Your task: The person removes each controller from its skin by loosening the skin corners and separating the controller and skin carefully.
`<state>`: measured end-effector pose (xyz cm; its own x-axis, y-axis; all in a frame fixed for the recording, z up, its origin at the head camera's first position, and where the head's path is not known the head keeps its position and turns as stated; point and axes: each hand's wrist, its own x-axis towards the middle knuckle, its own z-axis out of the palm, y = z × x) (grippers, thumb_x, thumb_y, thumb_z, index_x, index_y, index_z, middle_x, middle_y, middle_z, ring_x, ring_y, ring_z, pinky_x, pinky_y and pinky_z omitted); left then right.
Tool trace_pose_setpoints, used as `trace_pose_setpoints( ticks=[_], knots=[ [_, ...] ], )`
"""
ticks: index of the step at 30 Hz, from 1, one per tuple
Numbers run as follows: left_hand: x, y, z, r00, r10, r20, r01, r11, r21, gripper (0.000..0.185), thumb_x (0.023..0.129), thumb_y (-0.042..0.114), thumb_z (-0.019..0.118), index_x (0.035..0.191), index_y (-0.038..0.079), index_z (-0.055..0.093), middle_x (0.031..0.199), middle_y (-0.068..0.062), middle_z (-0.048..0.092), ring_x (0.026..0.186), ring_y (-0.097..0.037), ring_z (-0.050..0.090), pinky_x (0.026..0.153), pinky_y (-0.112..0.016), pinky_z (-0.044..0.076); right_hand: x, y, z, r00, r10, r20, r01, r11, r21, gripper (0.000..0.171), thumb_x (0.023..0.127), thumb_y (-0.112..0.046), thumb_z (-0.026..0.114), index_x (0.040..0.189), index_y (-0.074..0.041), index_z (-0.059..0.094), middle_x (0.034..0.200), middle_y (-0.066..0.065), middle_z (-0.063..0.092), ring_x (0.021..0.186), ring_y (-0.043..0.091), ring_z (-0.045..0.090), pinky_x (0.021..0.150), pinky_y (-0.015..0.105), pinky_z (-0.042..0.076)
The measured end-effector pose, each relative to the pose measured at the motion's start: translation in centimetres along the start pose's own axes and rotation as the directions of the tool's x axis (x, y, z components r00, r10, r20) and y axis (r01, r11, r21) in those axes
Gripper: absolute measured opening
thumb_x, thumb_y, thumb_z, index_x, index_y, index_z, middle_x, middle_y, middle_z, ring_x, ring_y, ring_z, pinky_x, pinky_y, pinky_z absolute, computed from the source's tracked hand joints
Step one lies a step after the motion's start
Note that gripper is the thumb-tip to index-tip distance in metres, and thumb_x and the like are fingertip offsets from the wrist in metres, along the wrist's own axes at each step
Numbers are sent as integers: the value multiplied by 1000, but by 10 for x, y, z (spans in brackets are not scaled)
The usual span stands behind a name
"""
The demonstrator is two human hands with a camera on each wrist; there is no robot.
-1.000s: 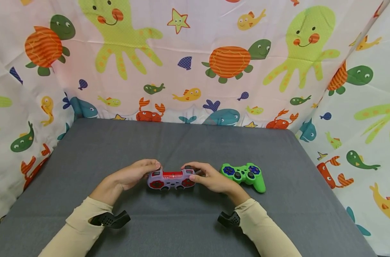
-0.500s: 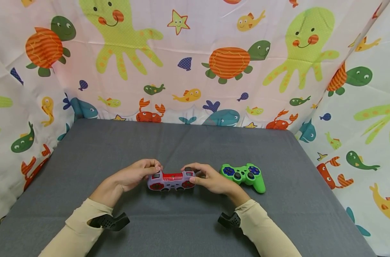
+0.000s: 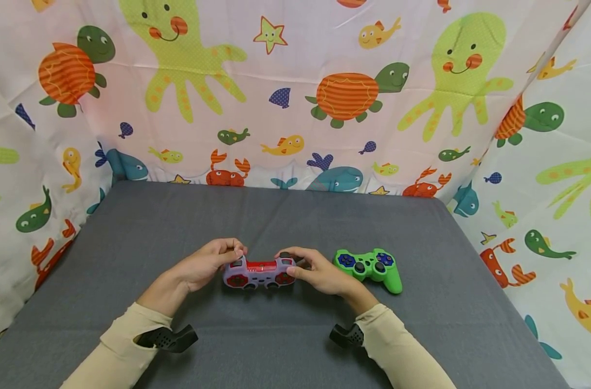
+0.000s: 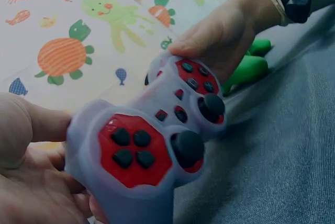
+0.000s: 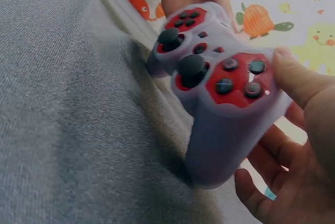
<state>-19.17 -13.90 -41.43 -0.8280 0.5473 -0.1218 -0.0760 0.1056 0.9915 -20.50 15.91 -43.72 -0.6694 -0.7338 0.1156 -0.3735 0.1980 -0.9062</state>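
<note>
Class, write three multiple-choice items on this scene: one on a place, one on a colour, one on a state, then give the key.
1. Where does the green controller lie?
A. beside the right hand
B. beside the left hand
C. on the curtain

2. What colour are the button panels of the lilac controller?
A. blue
B. red
C. yellow

3. How is the lilac controller held?
A. untouched
B. by one hand
C. by both hands

Key: 1 A, it sits on the grey table just past the right hand. 2 B, both wrist views show red panels. 3 C, each hand grips one end.
</note>
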Motion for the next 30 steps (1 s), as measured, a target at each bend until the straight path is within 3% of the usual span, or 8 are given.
trace_pose_setpoints(
  ticks=[6, 11, 15, 22, 30],
  knots=[
    [3, -6, -2, 1000, -11, -20, 11, 1000, -27, 18, 108, 22, 47, 97, 14, 58, 111, 2, 54, 108, -15, 46, 95, -33, 36, 0, -1, 1, 999, 20, -39, -20, 1000, -5, 46, 106, -33, 52, 140, -1, 54, 123, 14, 66, 100, 17, 63, 88, 32, 54],
    [4, -7, -5, 999, -4, 52, 5, 999, -38, 12, 102, 22, 59, 98, 12, 54, 115, -7, 50, 114, -22, 43, 98, -39, 35, -1, -1, 0, 998, 26, -61, -27, 1000, -4, 42, 107, -24, 50, 141, 1, 53, 127, 17, 65, 103, 13, 62, 90, 27, 54],
    [4, -9, -8, 996, 41, 81, -40, 999, -17, 20, 95, 16, 67, 102, 8, 51, 119, -12, 48, 113, -24, 44, 95, -36, 41, -1, 0, -1, 998, 30, -58, -30, 1000, 1, 43, 107, -23, 50, 142, 2, 52, 128, 18, 65, 104, 13, 63, 90, 27, 54],
    [3, -13, -9, 991, 132, -26, -131, 990, 62, 19, 95, 12, 69, 93, 8, 51, 108, -3, 53, 108, -24, 50, 89, -33, 46, 0, -1, -1, 997, 44, -67, -45, 999, -18, 45, 107, -25, 51, 142, 3, 51, 126, 19, 65, 103, 15, 63, 88, 27, 54],
    [5, -14, -7, 954, 268, -130, -250, 958, 143, 26, 93, 9, 72, 85, 9, 47, 96, 4, 52, 101, -18, 50, 86, -35, 42, -2, -2, -3, 994, 59, -92, -61, 998, -14, 47, 107, -26, 52, 143, 3, 51, 128, 20, 65, 102, 11, 63, 88, 25, 54]
  ],
)
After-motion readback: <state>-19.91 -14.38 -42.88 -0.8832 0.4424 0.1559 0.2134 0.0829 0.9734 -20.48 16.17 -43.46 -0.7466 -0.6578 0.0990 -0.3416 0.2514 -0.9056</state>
